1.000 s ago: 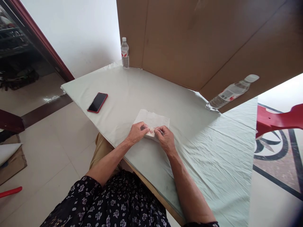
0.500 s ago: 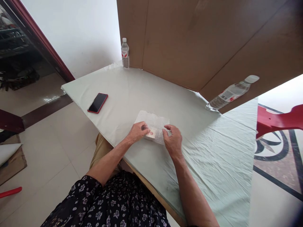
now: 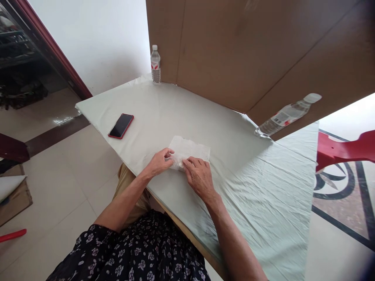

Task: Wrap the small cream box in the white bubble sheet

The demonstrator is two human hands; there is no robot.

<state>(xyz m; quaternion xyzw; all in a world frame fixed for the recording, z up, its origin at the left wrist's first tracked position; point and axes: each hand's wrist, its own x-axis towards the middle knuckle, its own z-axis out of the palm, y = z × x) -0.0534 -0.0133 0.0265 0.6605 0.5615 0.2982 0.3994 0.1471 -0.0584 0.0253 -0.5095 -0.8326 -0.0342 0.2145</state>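
A translucent white sheet of bubble wrap (image 3: 191, 147) lies on the cloth-covered table in front of me. Its near part is folded over a small pale block, which is now mostly hidden under the wrap and my fingers. My left hand (image 3: 159, 162) is at the left edge of the wrap, thumb and fingers apart around that end. My right hand (image 3: 199, 176) rests over the near right side, fingertips and thumb pressed onto the folded wrap.
A phone with a red edge (image 3: 121, 126) lies to the left. One water bottle (image 3: 156, 66) stands at the back, another bottle (image 3: 285, 117) at the right, both beside a tall cardboard panel (image 3: 216, 50). A red chair (image 3: 342, 148) is beyond the table's right side.
My right hand has moved left, and the right part of the bubble wrap is now folded over the block. My left hand has shifted slightly left, off the block's top.
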